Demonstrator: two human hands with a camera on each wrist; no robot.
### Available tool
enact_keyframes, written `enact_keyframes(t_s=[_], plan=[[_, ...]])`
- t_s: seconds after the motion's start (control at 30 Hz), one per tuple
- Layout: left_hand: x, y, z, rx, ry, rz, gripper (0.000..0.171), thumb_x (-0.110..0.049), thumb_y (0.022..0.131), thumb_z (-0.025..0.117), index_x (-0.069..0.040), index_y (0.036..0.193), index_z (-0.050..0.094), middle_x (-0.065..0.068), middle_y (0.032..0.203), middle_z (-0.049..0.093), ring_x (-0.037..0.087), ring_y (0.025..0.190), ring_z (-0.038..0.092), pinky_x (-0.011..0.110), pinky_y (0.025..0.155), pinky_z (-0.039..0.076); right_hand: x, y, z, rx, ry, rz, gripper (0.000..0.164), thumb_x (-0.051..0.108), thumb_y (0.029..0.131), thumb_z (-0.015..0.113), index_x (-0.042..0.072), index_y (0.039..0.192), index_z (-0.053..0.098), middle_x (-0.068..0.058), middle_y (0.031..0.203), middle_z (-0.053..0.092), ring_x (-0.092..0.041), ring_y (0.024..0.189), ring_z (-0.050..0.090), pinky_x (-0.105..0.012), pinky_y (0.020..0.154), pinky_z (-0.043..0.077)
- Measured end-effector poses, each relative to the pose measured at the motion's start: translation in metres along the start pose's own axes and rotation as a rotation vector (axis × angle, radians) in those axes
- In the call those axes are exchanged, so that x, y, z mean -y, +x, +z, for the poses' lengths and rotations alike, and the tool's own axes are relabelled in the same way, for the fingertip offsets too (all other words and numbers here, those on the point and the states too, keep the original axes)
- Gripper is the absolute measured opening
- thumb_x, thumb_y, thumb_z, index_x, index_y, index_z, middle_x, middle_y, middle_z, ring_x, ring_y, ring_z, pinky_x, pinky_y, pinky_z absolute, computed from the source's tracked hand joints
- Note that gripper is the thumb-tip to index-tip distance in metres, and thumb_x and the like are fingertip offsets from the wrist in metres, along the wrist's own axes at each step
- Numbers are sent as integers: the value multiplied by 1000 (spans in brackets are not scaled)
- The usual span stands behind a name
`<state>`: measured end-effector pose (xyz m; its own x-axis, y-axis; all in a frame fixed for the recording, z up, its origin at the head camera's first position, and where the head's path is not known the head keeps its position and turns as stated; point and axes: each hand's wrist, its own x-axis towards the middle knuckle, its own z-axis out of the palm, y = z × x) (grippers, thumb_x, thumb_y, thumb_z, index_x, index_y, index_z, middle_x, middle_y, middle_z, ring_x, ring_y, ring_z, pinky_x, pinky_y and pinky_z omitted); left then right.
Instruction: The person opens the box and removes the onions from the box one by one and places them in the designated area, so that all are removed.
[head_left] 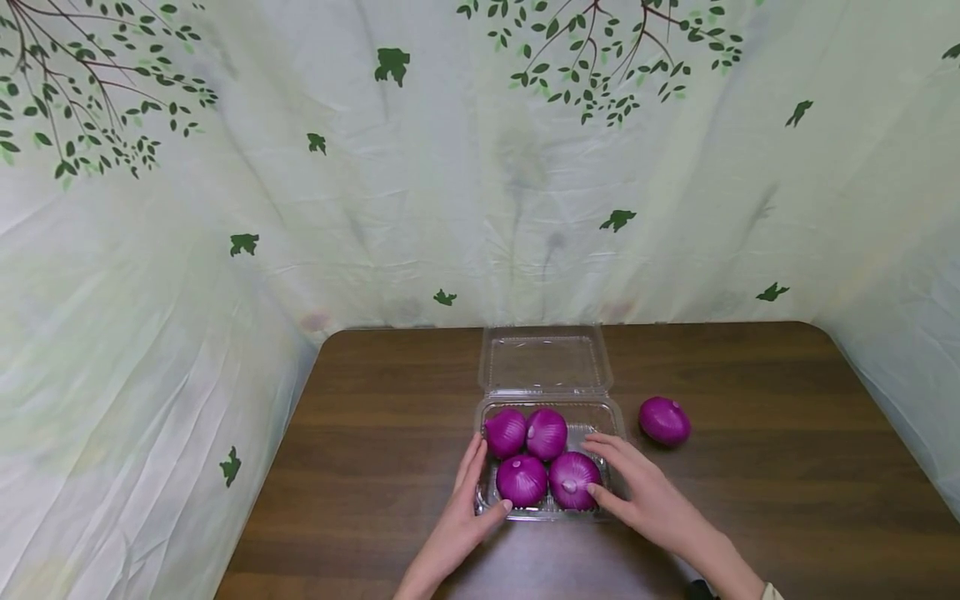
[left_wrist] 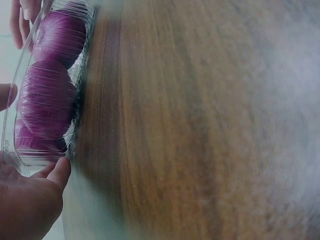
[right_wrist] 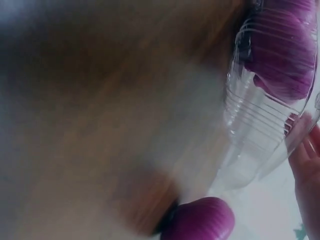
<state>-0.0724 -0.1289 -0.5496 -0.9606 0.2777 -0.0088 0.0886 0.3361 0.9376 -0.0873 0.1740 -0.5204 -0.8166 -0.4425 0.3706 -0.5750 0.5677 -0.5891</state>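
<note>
A clear plastic clamshell container has its lid folded back, and several purple onions sit inside. My left hand rests against the container's left side, its fingers extended along the wall and its thumb at the front rim. In the left wrist view, the fingertips touch the ribbed wall. My right hand is at the right side, its thumb touching the front-right onion and its fingers reaching over the rim. The right wrist view shows that hand beyond the clear wall.
Another purple onion lies on the brown wooden table, right of the container. A pale leaf-print cloth hangs behind the table and at its sides. Part of a small black object shows by the right forearm.
</note>
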Motion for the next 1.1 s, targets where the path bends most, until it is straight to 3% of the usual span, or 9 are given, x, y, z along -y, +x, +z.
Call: enact_keyframes(t_s=[0.2, 0.53, 0.7, 0.83, 1.0, 1.1], plan=[[1, 2, -1, -3, 4, 11, 93, -28, 87, 74, -23, 159, 17, -14, 163, 2, 21, 148, 7, 58, 114, 13, 1, 13, -5, 148, -73, 11, 51, 30, 85, 78, 14, 131, 60, -2, 130, 59, -21, 121, 53, -45, 97, 48], [2, 1, 1, -11, 4, 25, 93, -27, 86, 74, -22, 159, 17, -12, 164, 3, 21, 148, 7, 57, 114, 12, -4, 36, -7, 391, -49, 24, 61, 29, 78, 82, 14, 132, 60, 5, 126, 61, -16, 116, 57, -38, 97, 48], [2, 1, 1, -23, -10, 52, 91, -25, 86, 75, -19, 158, 19, -7, 164, 5, 24, 148, 7, 57, 114, 12, -8, 43, -5, 421, -4, 39, 60, 31, 77, 84, 17, 129, 60, 8, 124, 61, -12, 112, 58, -37, 94, 50], [-1, 1, 1, -33, -7, 57, 90, -21, 86, 75, -18, 158, 20, -5, 164, 6, 24, 147, 8, 58, 113, 12, -9, 46, -4, 429, 5, 48, 54, 34, 76, 83, 21, 123, 59, 10, 114, 63, -8, 100, 60, -33, 84, 54], [-23, -2, 1, -35, -34, 45, 89, -9, 84, 73, -7, 156, 21, 5, 164, 8, 30, 147, 9, 61, 112, 11, -11, 49, -3, 439, 23, 59, 50, 35, 75, 83, 24, 117, 59, 12, 107, 63, -6, 93, 60, -31, 78, 54], [-26, -3, 0, -29, -41, 39, 89, -9, 84, 73, -7, 156, 21, 5, 164, 7, 32, 147, 9, 63, 112, 11, -12, 49, -3, 443, 37, 60, 49, 33, 75, 82, 25, 117, 59, 12, 107, 62, -5, 93, 59, -30, 78, 54]])
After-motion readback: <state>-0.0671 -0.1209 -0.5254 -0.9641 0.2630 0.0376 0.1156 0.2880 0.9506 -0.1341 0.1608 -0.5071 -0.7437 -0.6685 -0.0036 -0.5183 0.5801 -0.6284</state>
